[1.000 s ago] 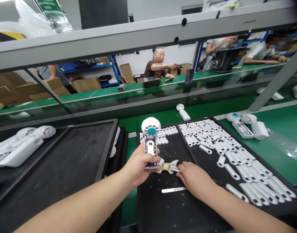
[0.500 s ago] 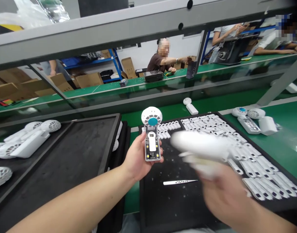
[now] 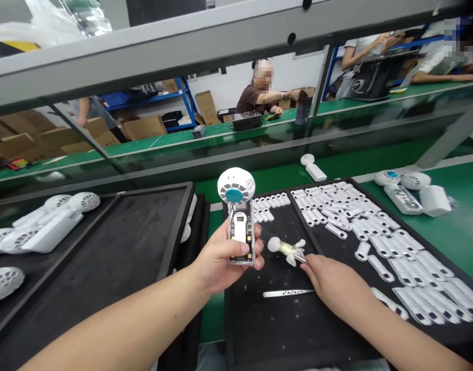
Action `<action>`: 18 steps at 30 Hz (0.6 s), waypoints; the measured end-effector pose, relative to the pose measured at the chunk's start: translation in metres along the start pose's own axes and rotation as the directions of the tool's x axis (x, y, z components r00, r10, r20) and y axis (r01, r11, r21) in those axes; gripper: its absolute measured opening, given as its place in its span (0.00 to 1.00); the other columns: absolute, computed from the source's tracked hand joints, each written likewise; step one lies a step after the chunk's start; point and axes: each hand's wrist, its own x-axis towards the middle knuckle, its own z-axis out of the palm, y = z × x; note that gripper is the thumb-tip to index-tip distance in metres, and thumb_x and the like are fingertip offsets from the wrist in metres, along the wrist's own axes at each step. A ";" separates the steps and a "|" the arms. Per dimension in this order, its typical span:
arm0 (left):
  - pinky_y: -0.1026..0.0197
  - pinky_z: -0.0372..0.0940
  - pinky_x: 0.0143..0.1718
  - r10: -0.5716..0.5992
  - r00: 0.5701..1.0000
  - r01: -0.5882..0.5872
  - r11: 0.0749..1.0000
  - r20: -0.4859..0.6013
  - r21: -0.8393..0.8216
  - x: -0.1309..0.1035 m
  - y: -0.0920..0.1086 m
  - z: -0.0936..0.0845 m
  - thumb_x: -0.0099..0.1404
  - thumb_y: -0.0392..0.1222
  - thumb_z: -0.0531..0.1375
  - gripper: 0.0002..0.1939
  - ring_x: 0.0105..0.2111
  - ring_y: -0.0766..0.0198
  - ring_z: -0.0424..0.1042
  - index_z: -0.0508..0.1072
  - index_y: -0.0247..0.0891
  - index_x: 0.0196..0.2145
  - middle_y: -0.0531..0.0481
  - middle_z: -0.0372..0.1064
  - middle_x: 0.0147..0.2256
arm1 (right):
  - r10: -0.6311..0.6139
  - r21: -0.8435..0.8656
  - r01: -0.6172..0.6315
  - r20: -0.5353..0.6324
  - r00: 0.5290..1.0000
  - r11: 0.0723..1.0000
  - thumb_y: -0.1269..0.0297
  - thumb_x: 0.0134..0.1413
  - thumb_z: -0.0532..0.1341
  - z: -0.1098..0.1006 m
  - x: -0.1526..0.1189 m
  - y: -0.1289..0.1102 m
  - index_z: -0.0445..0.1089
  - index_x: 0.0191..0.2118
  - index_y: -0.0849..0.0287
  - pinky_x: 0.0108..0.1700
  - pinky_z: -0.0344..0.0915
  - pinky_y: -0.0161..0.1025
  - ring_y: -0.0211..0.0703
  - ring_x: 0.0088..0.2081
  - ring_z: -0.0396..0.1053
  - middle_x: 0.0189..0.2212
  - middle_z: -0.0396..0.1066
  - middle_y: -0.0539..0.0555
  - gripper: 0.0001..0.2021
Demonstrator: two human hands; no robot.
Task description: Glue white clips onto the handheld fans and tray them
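My left hand point(image 3: 216, 257) grips a small white handheld fan point(image 3: 236, 181) upright, with its thumb across the lower front. The fan has a round vented head with a teal centre. Its handle is uncovered, showing a dark circuit board with yellow squares and a white strip in a clear frame. My right hand point(image 3: 337, 288) pinches the metal shaft of a small tool point(image 3: 286, 248) with a yellowish middle and white knobs; its exact kind is unclear. Below it, white tweezers point(image 3: 286, 293) lie on the black tray point(image 3: 267, 330), close to the right hand.
Rows of white strip covers point(image 3: 379, 232) fill the tray's right part. White fan units point(image 3: 62, 221) lie in a left tray point(image 3: 143, 237). Fan parts point(image 3: 410, 190) sit at right, and another fan point(image 3: 312, 167) behind the tray. A grey beam point(image 3: 162, 46) spans overhead. A person point(image 3: 255, 98) works opposite.
A large blurred white shape by my right hand is gone; that hand now shows the knobbed tool above the tray. My left thumb has moved onto the front of the fan handle.
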 end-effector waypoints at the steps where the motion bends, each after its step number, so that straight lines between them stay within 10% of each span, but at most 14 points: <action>1: 0.61 0.67 0.25 -0.015 1.000 0.015 1.000 -0.025 0.015 0.001 0.000 0.001 0.46 0.29 0.65 0.19 0.29 0.64 0.68 0.68 0.37 0.37 0.50 0.67 0.36 | -0.002 0.019 0.002 0.042 0.999 1.000 0.65 0.67 0.50 0.001 0.004 -0.002 0.71 0.34 0.59 0.31 0.59 0.40 0.49 0.31 0.73 0.29 0.73 0.56 0.14; 3: 0.60 0.68 0.25 -0.047 0.978 0.068 0.993 -0.205 0.097 0.008 0.000 -0.002 0.50 0.31 0.65 0.16 0.28 0.64 0.69 0.68 0.37 0.38 0.49 0.68 0.35 | -0.034 0.120 0.023 0.092 0.995 0.992 0.66 0.66 0.51 -0.003 0.013 -0.006 0.73 0.36 0.61 0.39 0.63 0.42 0.51 0.37 0.73 0.32 0.74 0.58 0.14; 7: 0.56 0.71 0.29 0.032 0.792 0.224 0.914 -0.610 0.339 0.054 0.020 -0.022 0.59 0.30 0.58 0.08 0.26 0.63 0.70 0.67 0.32 0.38 0.44 0.69 0.32 | -0.029 0.253 0.005 0.091 0.995 0.967 0.63 0.67 0.51 -0.019 0.048 -0.001 0.74 0.45 0.63 0.48 0.64 0.44 0.52 0.45 0.72 0.41 0.74 0.60 0.16; 13: 0.50 0.68 0.50 0.516 0.675 0.054 0.678 -0.527 0.733 0.098 0.105 -0.053 0.60 0.31 0.62 0.30 0.50 0.52 0.71 0.60 0.36 0.59 0.38 0.70 0.49 | -0.162 0.180 0.151 0.049 0.985 0.972 0.73 0.59 0.57 -0.011 0.132 -0.006 0.67 0.59 0.64 0.58 0.58 0.40 0.52 0.57 0.64 0.57 0.66 0.61 0.22; 18: 0.39 0.40 0.66 0.797 0.527 0.200 0.223 -0.297 0.954 0.000 0.188 -0.102 0.49 0.36 0.70 0.30 0.64 0.34 0.51 0.71 0.32 0.51 0.42 0.68 0.55 | -0.201 0.163 0.187 0.074 0.977 0.969 0.76 0.55 0.56 0.000 0.146 -0.023 0.74 0.47 0.67 0.55 0.61 0.44 0.55 0.52 0.67 0.49 0.71 0.66 0.16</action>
